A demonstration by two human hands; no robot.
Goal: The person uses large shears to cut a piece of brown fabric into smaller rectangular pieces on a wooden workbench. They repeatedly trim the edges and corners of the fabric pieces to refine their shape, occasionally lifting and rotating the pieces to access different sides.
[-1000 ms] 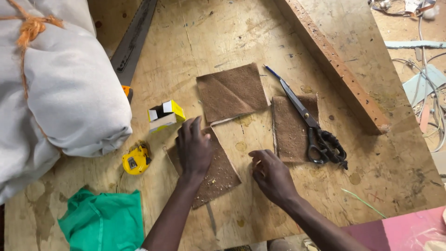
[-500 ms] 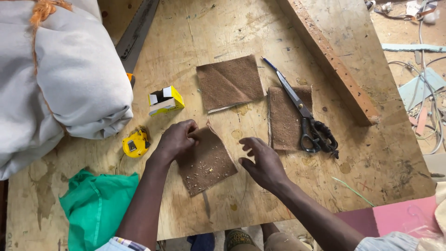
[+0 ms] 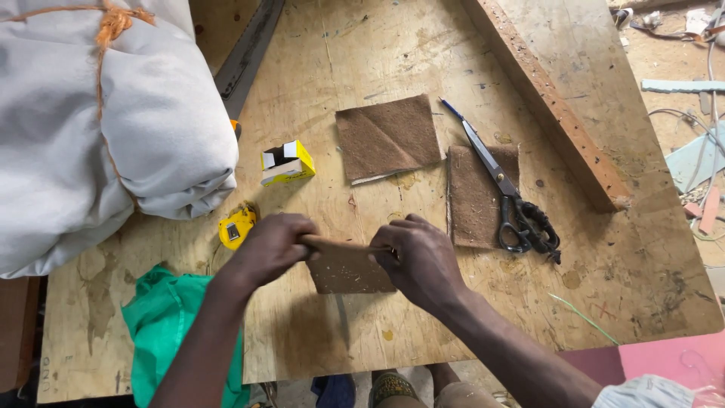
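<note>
scissors (image 3: 507, 198), tape measure (image 3: 236, 226) (yellow), grey bundle (image 3: 98, 128)

I'm looking down at a workshop: a stained, paint-flecked plywood worktable (image 3: 393, 45) carries long black-handled scissors (image 3: 504, 189), a yellow tape measure (image 3: 236, 227), brown fibrous cut squares (image 3: 387, 137) (offcuts litter the floor) and a rope-tied grey fabric bundle (image 3: 91, 128).

Both forearms are bare from wrist to elbow, with no watch, ring or glove on the left hand (image 3: 273, 243) or the right hand (image 3: 423, 261). Below the plywood table (image 3: 468, 68) edge, a pale grey-white rolled sleeve shows on the right arm at the lower right corner. Under that edge sit tan trousers and a patterned shoe.
</note>
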